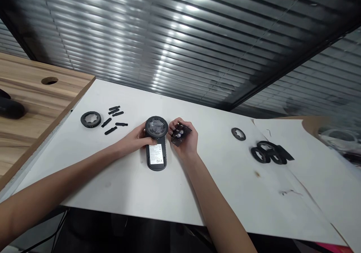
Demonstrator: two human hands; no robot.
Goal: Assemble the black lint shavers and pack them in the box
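Near the middle of the white table, a black fabric shaver [156, 147] with a round mesh head and a white printed label points toward me. My left hand [142, 137] grips its left side just below the head, thumb at the label's upper edge. Close by on the right, my right hand [187, 142] is closed around a small dark flat part [182, 133] with two shiny round silver pieces on it. What this part is I cannot make out. A small gap separates it from the shaver's head.
Left on the white table [126, 193] are a thick black ring [90, 120] and several small black strips [111, 130]. Rightward lie a thin black ring [238, 134], a cluster of black ring-shaped parts [270, 153] and a hex key [269, 132]. Window blinds [180, 46] rise behind.
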